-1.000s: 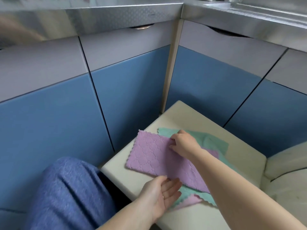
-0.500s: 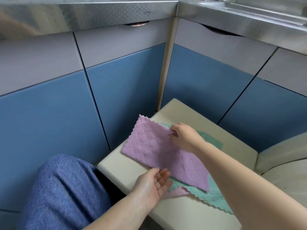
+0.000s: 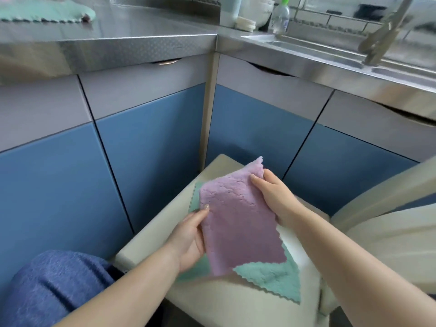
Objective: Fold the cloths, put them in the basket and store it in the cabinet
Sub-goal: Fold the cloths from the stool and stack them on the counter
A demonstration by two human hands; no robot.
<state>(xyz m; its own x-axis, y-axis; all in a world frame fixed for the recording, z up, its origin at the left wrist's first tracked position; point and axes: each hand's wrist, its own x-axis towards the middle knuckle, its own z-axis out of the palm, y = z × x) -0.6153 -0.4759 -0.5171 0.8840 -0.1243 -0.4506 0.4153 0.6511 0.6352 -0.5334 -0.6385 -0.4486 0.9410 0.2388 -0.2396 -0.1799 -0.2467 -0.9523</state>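
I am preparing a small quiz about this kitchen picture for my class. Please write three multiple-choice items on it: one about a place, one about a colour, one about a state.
1. Where does the green cloth at the top left of the picture lie?
A. on the steel counter
B. in the sink
C. on the floor

2. What colour is the cloth held in both hands?
A. yellow
B. purple
C. white

3. In what state are the cabinet doors?
A. all closed
B. one wide open
C. taken off

Answers:
1 A: the far green cloth rests on the steel counter, left of the sink.
2 B: the left hand and the right hand hold a purple cloth above another green cloth on the stool.
3 A: the blue cabinet doors sit flush, with no gap.
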